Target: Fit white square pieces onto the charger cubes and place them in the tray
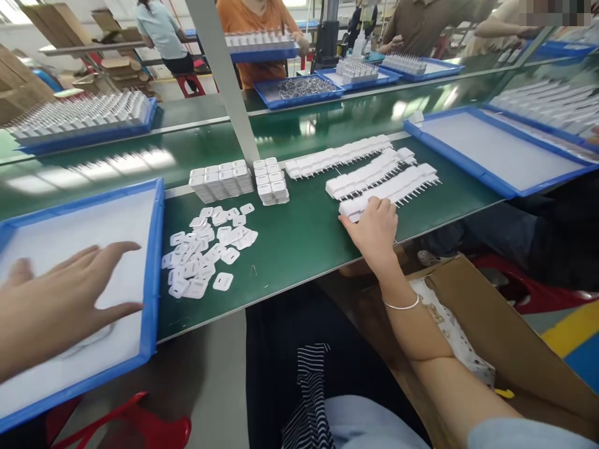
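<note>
Overhead light is glaring off the long green workbench (290, 243), and a grey post (224, 81) is rising from it. Cardboard boxes (51, 25) are piling up at the back left, while yellow and blue floor (578, 340) is showing at right.

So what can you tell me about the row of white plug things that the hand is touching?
The row of white plug parts is a line of small white blocks, plastic by the look, packed side by side. Thin metal pins stick out along its far right edge. It lies flat on the green table, slanting away to the right, nearest of three like rows. The right hand rests its fingers on the near end. The left hand is far off, over a blue-rimmed tray.
</note>
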`<state>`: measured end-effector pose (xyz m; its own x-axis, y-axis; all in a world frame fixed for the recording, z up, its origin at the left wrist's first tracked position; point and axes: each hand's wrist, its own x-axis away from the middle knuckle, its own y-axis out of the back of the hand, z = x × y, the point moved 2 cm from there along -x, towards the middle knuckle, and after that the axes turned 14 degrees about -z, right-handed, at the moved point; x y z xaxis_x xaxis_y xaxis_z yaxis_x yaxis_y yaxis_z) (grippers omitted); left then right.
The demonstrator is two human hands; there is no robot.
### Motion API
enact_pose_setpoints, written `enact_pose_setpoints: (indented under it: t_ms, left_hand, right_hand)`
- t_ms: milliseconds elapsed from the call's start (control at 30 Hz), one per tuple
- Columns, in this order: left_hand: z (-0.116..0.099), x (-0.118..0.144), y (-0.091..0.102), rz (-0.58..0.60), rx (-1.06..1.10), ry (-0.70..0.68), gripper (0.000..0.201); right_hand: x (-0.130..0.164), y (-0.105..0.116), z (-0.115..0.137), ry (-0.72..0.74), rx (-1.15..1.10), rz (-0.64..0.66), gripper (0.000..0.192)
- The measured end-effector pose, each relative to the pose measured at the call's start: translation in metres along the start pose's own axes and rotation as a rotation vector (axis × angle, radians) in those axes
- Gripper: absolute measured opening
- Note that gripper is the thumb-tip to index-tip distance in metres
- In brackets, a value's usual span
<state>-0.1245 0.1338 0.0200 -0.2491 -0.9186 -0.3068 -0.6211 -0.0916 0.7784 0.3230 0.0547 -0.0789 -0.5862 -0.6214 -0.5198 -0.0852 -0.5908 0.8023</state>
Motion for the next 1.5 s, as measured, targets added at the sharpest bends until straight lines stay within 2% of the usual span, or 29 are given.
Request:
enact_pose_setpoints:
  t_ms: [33, 67, 100, 167, 233, 333, 400, 467, 533, 633, 700, 733, 800, 867, 967, 1067, 1200, 1333, 1500]
  left_hand:
    - [-0.015, 0.012, -0.006, -0.021, -0.188, -0.009, 0.083]
    - [-0.031, 0.026, -0.018, 0.014, -0.267, 0.037, 0.078]
    - [-0.047, 0.042, -0.033, 0.068, -0.217, 0.074, 0.070]
    - [-0.077, 0.071, -0.070, 0.151, 0.067, 0.066, 0.063]
    - [-0.096, 0.093, -0.107, 0.211, 0.354, 0.154, 0.061]
    - [-0.108, 0.107, -0.141, 0.097, 0.664, 0.284, 0.076]
    - [-0.115, 0.110, -0.149, 0.027, 0.799, 0.305, 0.088]
    - [-0.121, 0.113, -0.151, -0.022, 0.894, 0.339, 0.089]
    - [-0.124, 0.117, -0.150, -0.112, 0.959, 0.400, 0.070]
    - [-0.114, 0.127, -0.145, -0.294, 1.012, 0.477, 0.042]
    - [-0.100, 0.136, -0.138, -0.401, 1.008, 0.476, 0.040]
    - [-0.092, 0.141, -0.134, -0.445, 0.990, 0.461, 0.040]
    - [-0.079, 0.150, -0.125, -0.493, 0.920, 0.421, 0.042]
    - [-0.071, 0.158, -0.119, -0.481, 0.843, 0.368, 0.045]
    - [-0.070, 0.168, -0.117, -0.410, 0.781, 0.260, 0.050]
    - [-0.073, 0.173, -0.121, -0.354, 0.761, 0.163, 0.054]
    - [-0.070, 0.176, -0.128, -0.321, 0.752, 0.077, 0.053]
    - [-0.065, 0.179, -0.134, -0.291, 0.759, 0.074, 0.050]
    - [-0.064, 0.181, -0.138, -0.254, 0.763, 0.074, 0.047]
  right_hand:
    - [0.003, -0.001, 0.002, -0.024, 0.001, 0.006, 0.055]
    - [0.007, -0.001, 0.005, -0.042, -0.007, 0.018, 0.054]
    - [0.013, 0.000, 0.007, -0.046, -0.031, 0.032, 0.053]
    - [0.030, 0.007, 0.016, -0.002, -0.150, 0.031, 0.052]
    - [0.055, 0.020, 0.029, 0.085, -0.379, -0.028, 0.053]
    - [0.102, 0.043, 0.054, 0.166, -0.760, -0.116, 0.058]
    - [0.134, 0.054, 0.071, 0.155, -0.914, -0.137, 0.064]
    - [0.162, 0.060, 0.087, 0.126, -0.997, -0.142, 0.068]
    - [0.185, 0.062, 0.098, 0.108, -1.043, -0.114, 0.070]
    - [0.202, 0.062, 0.107, 0.179, -1.116, 0.050, 0.080]
    - [0.198, 0.061, 0.108, 0.315, -1.215, 0.213, 0.080]
    - [0.189, 0.060, 0.108, 0.367, -1.260, 0.291, 0.073]
    - [0.160, 0.053, 0.111, 0.403, -1.269, 0.421, 0.047]
    - [0.120, 0.041, 0.122, 0.378, -1.100, 0.479, 0.024]
    - [0.062, 0.018, 0.152, 0.453, -0.667, 0.510, 0.020]
    - [0.030, 0.000, 0.183, 0.523, -0.350, 0.668, 0.029]
    - [0.028, -0.008, 0.199, 0.593, -0.287, 0.776, 0.040]
    - [0.034, -0.014, 0.192, 0.582, -0.351, 0.795, 0.034]
    - [0.032, -0.021, 0.188, 0.572, -0.403, 0.797, 0.037]
